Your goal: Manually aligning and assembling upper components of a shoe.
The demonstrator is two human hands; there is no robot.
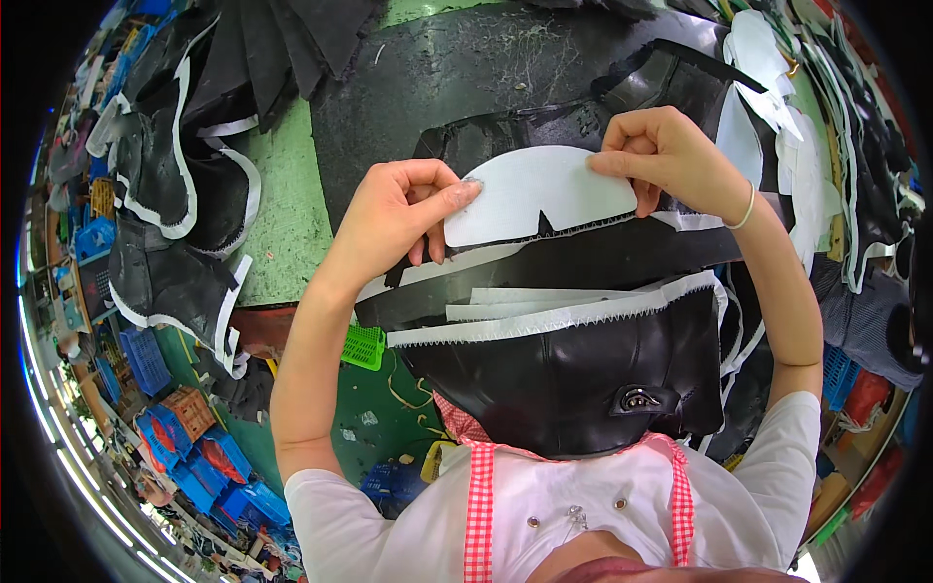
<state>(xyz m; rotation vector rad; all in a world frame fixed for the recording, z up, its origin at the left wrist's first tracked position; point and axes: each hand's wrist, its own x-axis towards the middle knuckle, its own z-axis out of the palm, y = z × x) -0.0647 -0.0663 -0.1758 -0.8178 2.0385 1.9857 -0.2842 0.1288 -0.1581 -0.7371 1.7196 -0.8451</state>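
Between my two hands is a white half-moon-shaped piece (539,189) with a small dark notch in its straight lower edge. My left hand (403,206) pinches its left end between thumb and fingers. At its upper right end, my right hand (671,160) pinches it the same way. Beneath it lies a black leather-like piece (505,126), partly hidden. Close to my body sits a black panel (544,379) with a white zigzag-stitched edge and a metal clasp (639,399). White strips (544,296) poke up behind that edge.
Black pieces with white edging (160,185) hang at the left of the green worktable (277,194). Dark sheets (282,49) lie at the far left. White pieces (802,185) are stacked at the right. Blue bins (199,471) and a green basket (363,347) stand lower down.
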